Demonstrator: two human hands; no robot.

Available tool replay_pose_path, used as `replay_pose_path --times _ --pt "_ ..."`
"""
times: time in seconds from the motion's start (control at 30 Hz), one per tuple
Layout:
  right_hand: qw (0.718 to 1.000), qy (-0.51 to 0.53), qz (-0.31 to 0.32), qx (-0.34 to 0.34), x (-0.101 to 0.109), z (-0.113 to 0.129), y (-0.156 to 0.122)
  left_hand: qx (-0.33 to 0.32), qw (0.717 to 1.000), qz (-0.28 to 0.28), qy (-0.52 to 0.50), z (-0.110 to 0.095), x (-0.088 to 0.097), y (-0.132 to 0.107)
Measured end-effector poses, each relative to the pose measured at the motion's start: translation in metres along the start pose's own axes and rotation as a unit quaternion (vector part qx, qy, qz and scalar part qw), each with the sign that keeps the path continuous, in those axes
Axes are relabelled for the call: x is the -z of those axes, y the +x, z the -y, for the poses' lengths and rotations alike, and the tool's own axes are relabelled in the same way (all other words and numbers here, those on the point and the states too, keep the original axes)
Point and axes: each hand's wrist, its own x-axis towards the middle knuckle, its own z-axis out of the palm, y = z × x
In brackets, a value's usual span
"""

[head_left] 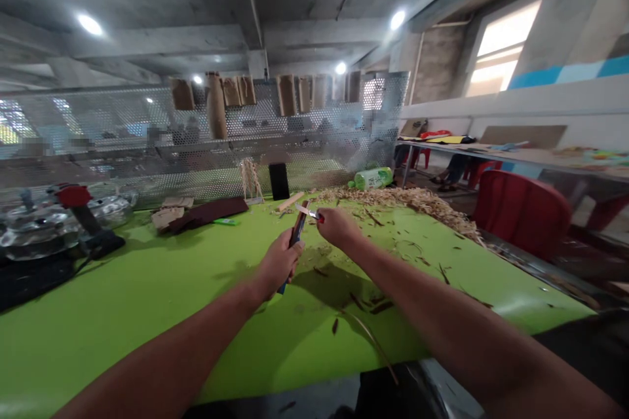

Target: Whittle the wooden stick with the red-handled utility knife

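Note:
My left hand (pixel 282 260) is closed around a slim dark stick (pixel 297 229) that tilts up and away from me. The stick looks brown near its top and dark blue along the lower part. In my right hand (pixel 338 228) is a small knife (pixel 308 211), its red handle mostly covered by my fingers. The blade points left and lies across the stick's upper end, seeming to touch it. Thin wood shavings (pixel 322 271) are scattered on the green tabletop (pixel 206 314) under and around both hands.
Behind my hands stand a black upright slab (pixel 279 181) and a perforated metal screen (pixel 324 124). A shavings heap (pixel 417 200) and green plastic bottle (pixel 373 178) lie at the back right. On the left are a red-and-black tool (pixel 81 206) and brown sheet (pixel 211 215). A red chair (pixel 521 213) stands right.

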Motion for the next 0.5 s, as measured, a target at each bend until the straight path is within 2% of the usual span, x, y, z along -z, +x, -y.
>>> replay_pose_path --times 0.17,0.5 --pt "0.999 -0.043 0.019 0.003 0.005 0.003 -0.003 0.003 1.000 -0.004 0.021 -0.009 -0.002 -0.005" --pt "0.998 -0.064 -0.002 0.006 0.008 -0.005 0.001 0.012 1.000 0.012 0.019 -0.012 -0.001 -0.007"
